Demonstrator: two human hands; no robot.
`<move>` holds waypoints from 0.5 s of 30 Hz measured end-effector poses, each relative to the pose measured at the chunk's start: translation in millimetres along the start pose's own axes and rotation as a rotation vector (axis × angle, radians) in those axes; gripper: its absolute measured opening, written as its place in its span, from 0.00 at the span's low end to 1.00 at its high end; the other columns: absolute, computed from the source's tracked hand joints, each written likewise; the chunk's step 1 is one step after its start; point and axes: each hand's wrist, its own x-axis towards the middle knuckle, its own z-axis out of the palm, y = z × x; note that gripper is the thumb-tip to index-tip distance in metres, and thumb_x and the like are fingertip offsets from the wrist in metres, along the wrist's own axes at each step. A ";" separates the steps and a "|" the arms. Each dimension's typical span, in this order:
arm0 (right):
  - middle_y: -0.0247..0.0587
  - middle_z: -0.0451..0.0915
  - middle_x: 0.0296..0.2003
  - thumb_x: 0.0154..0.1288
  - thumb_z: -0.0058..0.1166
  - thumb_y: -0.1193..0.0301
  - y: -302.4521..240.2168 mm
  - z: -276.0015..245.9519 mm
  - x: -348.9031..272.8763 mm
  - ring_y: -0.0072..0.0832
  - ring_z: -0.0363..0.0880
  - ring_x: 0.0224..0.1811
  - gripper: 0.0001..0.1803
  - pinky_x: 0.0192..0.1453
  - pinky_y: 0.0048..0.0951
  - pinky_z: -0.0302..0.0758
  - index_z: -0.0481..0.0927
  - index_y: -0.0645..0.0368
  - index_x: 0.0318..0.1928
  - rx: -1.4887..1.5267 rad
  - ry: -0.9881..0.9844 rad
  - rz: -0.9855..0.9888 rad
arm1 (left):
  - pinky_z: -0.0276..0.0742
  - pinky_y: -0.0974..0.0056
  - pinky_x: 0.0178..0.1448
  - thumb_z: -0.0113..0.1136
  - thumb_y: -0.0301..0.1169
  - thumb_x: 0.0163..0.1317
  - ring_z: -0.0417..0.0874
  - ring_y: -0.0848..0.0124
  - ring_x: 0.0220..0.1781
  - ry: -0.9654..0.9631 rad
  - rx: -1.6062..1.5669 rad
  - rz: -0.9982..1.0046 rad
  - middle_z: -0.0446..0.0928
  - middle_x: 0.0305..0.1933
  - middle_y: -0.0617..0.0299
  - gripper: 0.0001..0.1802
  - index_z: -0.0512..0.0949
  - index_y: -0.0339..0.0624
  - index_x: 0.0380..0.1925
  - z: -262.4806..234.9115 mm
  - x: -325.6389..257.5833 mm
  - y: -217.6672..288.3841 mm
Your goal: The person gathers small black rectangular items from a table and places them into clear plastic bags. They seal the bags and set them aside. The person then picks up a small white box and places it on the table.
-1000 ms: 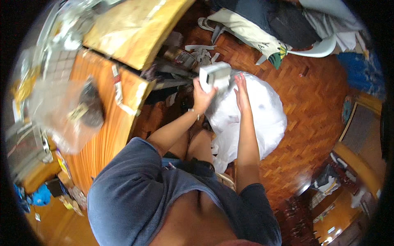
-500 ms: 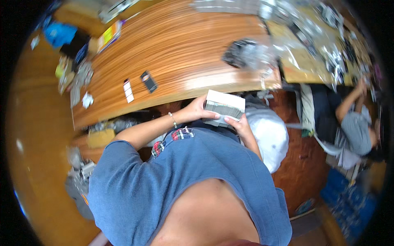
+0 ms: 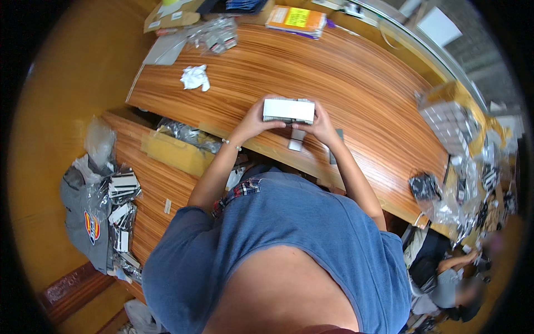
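Note:
A small block-like stack (image 3: 288,110) with a white upper face and greyish layered sides sits between my two hands over the wooden table. My left hand (image 3: 255,121) grips its left end, thumb along the near side. On the opposite end my right hand (image 3: 321,123) is closed in the same way. Just below the stack lies a narrow white-and-grey strip (image 3: 296,140) on the tabletop. A dark flat rectangular piece (image 3: 338,146), partly covered by my right forearm, lies near it. What the layers are made of cannot be made out.
Crumpled white paper (image 3: 194,78) lies at the table's left. An orange-and-yellow packet (image 3: 296,20) is at the far edge. A plastic-wrapped block of boxes (image 3: 451,119) and a black bagged bundle (image 3: 424,185) are at right. A grey bag (image 3: 86,214) lies left; a person (image 3: 453,289) works at lower right.
My view has swung to the left. Both hands, still gripping the stack, have moved from the table's front edge to over its surface, and the stack's white face is now more level.

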 end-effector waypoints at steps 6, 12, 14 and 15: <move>0.43 0.73 0.47 0.42 0.67 0.74 39.2 69.1 72.2 0.31 0.69 0.52 0.33 0.57 0.29 0.63 0.67 0.62 0.51 0.067 -0.118 0.022 | 0.65 0.61 0.56 0.72 0.33 0.38 0.70 0.66 0.53 0.110 0.123 -0.041 0.71 0.48 0.56 0.35 0.67 0.39 0.49 -74.6 -12.1 -68.0; 0.47 0.75 0.45 0.45 0.66 0.72 30.8 71.5 80.0 0.31 0.72 0.48 0.33 0.55 0.29 0.66 0.64 0.65 0.52 -0.047 -0.075 0.091 | 0.66 0.64 0.57 0.70 0.29 0.43 0.68 0.70 0.54 0.061 -0.024 -0.233 0.70 0.52 0.56 0.35 0.65 0.38 0.52 -84.4 -14.3 -89.5; 0.48 0.74 0.43 0.49 0.64 0.67 33.5 71.3 91.5 0.31 0.72 0.46 0.30 0.53 0.28 0.67 0.64 0.66 0.50 0.258 -0.077 0.240 | 0.66 0.64 0.56 0.69 0.30 0.43 0.68 0.70 0.55 0.071 0.031 -0.289 0.69 0.53 0.56 0.35 0.64 0.37 0.53 -87.9 -5.9 -91.7; 0.48 0.74 0.43 0.51 0.62 0.64 26.9 70.2 100.7 0.30 0.72 0.46 0.29 0.52 0.28 0.67 0.65 0.65 0.49 0.227 -0.065 0.309 | 0.67 0.63 0.56 0.66 0.32 0.48 0.67 0.69 0.56 0.093 0.048 -0.195 0.67 0.55 0.55 0.35 0.60 0.37 0.56 -90.7 2.8 -80.4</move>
